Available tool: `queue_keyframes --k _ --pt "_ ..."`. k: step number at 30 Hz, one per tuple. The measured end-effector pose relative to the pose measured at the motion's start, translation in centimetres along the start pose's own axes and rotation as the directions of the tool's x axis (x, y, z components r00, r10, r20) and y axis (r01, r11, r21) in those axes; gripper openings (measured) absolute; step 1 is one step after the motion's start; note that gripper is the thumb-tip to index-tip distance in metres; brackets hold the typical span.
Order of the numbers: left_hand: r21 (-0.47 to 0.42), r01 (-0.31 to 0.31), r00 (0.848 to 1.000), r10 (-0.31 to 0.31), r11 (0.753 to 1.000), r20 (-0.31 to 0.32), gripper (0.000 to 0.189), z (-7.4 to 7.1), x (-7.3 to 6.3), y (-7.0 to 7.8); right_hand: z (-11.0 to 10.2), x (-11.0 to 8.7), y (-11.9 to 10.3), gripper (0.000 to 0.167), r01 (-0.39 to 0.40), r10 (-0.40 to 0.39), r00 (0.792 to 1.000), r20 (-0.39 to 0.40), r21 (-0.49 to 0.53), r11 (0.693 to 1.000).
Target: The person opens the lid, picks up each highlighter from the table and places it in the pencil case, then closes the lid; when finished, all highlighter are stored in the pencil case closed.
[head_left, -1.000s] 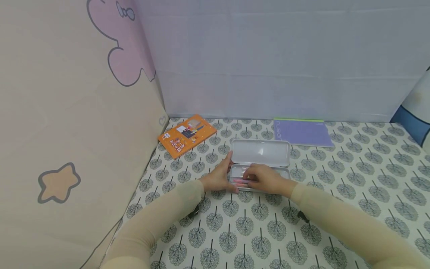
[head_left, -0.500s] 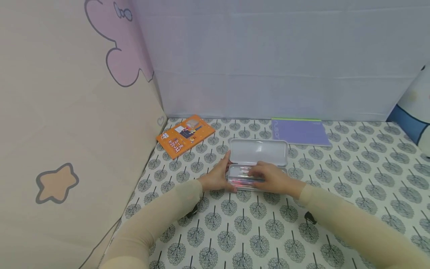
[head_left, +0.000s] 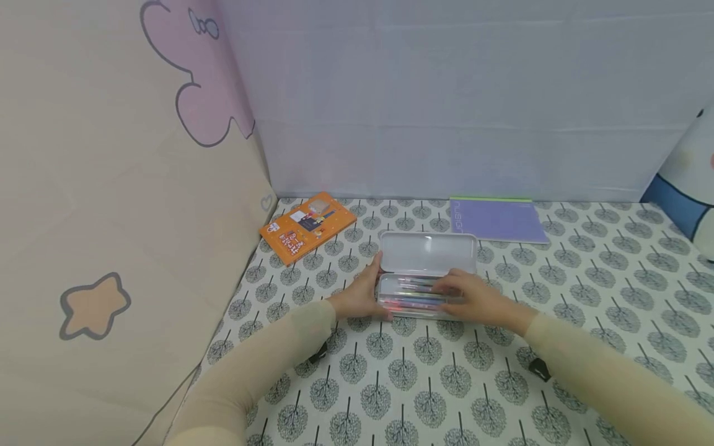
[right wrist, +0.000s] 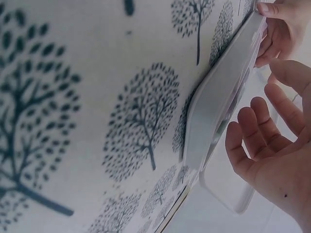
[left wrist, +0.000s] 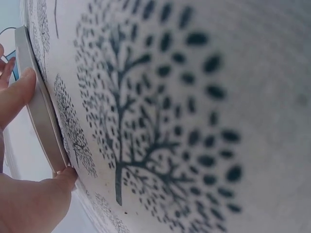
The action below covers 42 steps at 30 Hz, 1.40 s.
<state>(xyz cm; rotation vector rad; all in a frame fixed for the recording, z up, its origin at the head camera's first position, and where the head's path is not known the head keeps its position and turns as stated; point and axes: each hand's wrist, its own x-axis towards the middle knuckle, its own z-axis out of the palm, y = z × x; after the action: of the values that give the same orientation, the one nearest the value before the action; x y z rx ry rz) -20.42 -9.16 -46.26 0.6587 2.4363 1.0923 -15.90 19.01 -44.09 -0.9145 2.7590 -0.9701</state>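
An opened white pencil case [head_left: 428, 253] lies on the tablecloth, its lid folded back flat behind the lower half. Several colourful pens [head_left: 411, 303] rest lengthwise in that lower half. My left hand [head_left: 359, 298] holds the case's left end between thumb and fingers; the left wrist view shows the thumb against the case's edge. Over the right part of the pens is my right hand [head_left: 478, 301]. In the right wrist view its fingers [right wrist: 250, 133] are loosely bent beside the case wall, with nothing seen between them. The pens' right ends are hidden beneath this hand.
An orange book [head_left: 308, 227] lies at the back left, by the side wall covering. Behind the case, a purple notebook [head_left: 498, 220] with a green edge lies near the back wall. A tree-patterned cloth [head_left: 602, 347] covers the table.
My right hand has moved rightwards along the case, and more of the pens shows to its left. The left hand has stayed at the case's left end.
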Motion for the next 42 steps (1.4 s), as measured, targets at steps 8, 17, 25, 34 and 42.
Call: queue_keyframes --k 8,17,25,34,42 --pt "-0.016 0.015 1.0 -0.015 1.0 -0.001 0.146 -0.4 -0.2 0.3 -1.5 -1.1 1.2 0.037 -0.003 0.0 0.998 -0.07 -0.043 0.999" --pt "-0.021 0.05 0.999 -0.05 0.999 -0.014 0.15 -0.8 -0.2 -0.4 -2.7 -2.0 2.3 0.039 -0.112 0.11 0.99 -0.09 -0.013 0.994" --pt "-0.069 0.098 0.994 -0.101 0.993 -0.031 0.137 -1.8 -0.1 0.0 -4.1 -2.4 3.4 0.036 -0.22 0.217 0.966 -0.14 -0.003 0.975" --pt "-0.15 0.174 0.983 -0.18 0.973 -0.03 0.122 -2.8 0.4 0.5 -5.5 -2.0 4.4 0.04 -0.357 0.352 0.92 -0.169 0.005 0.934" --pt "-0.18 0.266 0.957 -0.282 0.947 -0.069 0.104 -3.2 1.2 0.8 -5.8 -0.9 4.9 0.058 -0.459 0.458 0.872 -0.172 0.035 0.888"
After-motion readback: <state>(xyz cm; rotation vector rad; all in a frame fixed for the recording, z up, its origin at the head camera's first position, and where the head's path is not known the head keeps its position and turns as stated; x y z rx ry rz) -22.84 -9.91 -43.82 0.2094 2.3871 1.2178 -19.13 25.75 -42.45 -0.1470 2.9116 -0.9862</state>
